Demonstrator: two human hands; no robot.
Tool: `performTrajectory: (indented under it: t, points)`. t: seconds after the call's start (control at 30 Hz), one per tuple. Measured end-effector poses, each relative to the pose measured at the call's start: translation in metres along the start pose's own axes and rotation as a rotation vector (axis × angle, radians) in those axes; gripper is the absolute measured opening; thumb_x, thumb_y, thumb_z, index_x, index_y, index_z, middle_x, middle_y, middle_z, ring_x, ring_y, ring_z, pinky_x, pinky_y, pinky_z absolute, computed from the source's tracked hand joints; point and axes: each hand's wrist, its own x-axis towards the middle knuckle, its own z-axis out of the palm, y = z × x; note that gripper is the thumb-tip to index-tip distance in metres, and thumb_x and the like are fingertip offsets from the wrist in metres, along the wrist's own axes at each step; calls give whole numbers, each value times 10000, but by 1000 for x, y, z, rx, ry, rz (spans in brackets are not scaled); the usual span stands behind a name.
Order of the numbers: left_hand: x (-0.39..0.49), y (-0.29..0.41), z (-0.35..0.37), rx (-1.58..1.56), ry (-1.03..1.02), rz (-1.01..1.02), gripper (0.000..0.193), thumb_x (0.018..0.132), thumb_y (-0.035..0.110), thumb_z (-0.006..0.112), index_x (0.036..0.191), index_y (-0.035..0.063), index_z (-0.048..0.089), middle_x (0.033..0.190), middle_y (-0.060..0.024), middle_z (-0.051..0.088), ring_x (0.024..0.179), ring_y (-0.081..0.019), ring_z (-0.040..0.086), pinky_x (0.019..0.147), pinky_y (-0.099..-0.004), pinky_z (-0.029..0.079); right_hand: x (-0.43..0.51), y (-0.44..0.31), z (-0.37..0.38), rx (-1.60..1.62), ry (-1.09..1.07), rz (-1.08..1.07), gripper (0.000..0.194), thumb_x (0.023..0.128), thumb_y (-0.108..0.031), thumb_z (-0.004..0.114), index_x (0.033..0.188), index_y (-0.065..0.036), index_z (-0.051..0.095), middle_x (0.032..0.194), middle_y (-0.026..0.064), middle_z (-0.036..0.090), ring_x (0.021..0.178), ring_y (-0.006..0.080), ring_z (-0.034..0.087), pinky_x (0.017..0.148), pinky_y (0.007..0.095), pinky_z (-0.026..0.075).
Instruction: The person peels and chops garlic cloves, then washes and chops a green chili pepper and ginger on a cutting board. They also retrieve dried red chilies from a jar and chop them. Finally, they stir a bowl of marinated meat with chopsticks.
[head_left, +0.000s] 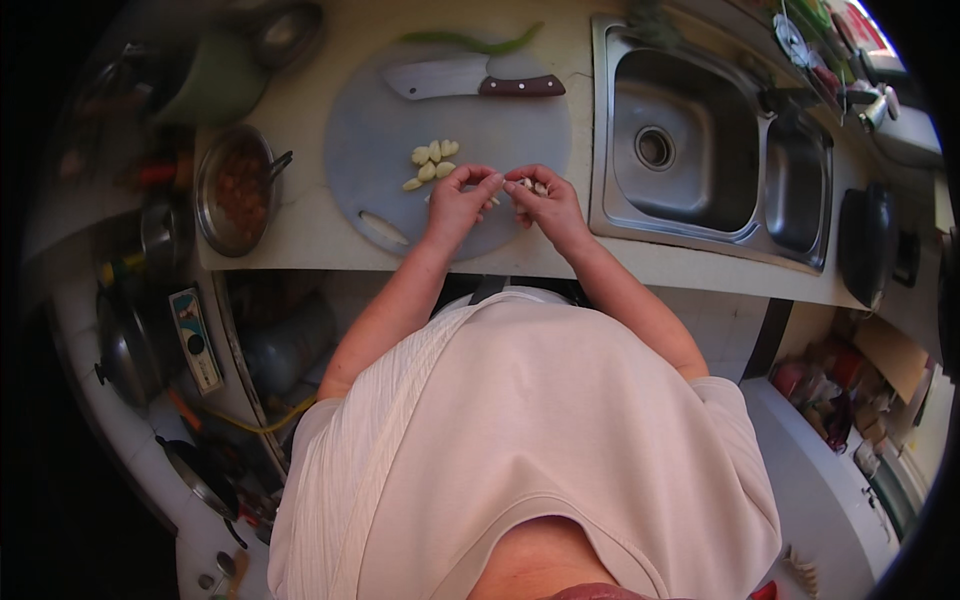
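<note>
Over the lower right part of a round translucent cutting board, my left hand and my right hand meet at the fingertips. A small pale piece, seemingly garlic, shows below my left fingers. Several unpeeled-looking garlic cloves lie within my curled right fingers. What the fingertips pinch is too small to tell. Several peeled garlic cloves are grouped just left of my left hand. Farther up the board lies a cleaver with a dark riveted handle, and beyond it a long green pepper.
A steel double sink is set into the counter on the right. To the left stands a metal bowl of reddish chunks with a utensil handle at its rim. A green container stands at the back left; a dark object sits beyond the sink.
</note>
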Motion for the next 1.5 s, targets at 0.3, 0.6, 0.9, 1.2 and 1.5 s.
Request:
performTrajectory:
  t: [0.3,0.6,0.9,1.2,1.5]
  points:
    - [-11,6,-3,-245,-48,-115,217,963,230,682,1139,102,684,995,23,681,846,-64,650,687,-200,531,7,-2,8,-155,20,-135,155,961,-213,675,965,-61,645,732,0,635,568,58,571,484,216,466]
    - [-18,5,-10,-353,-115,-107,309,971,156,663,1270,88,631,1133,-13,666,983,-112,659,817,-246,565,11,2,20,-112,2,-238,149,1011,-236,611,997,-90,587,782,-7,634,606,53,565,496,208,440]
    - [-20,7,-10,-522,-82,-167,276,977,129,644,1244,62,630,1078,-24,667,949,-106,670,768,-214,582,11,-2,15,126,-116,-85,186,1013,-258,604,991,-75,581,799,16,640,637,81,596,536,220,459]
    - [-14,-12,-20,-822,-118,-233,237,994,116,608,1220,46,618,1061,-38,679,916,-115,683,768,-227,592,4,-7,18,116,-210,-5,186,1006,-251,614,1018,-66,596,786,13,646,598,82,603,515,213,471]
    - [-22,0,-9,-555,-100,-154,297,989,127,624,1265,23,601,1138,-75,665,975,-135,667,874,-254,564,7,-1,20,98,-107,-53,190,1011,-259,602,1011,-70,580,821,23,638,652,88,596,550,229,456]
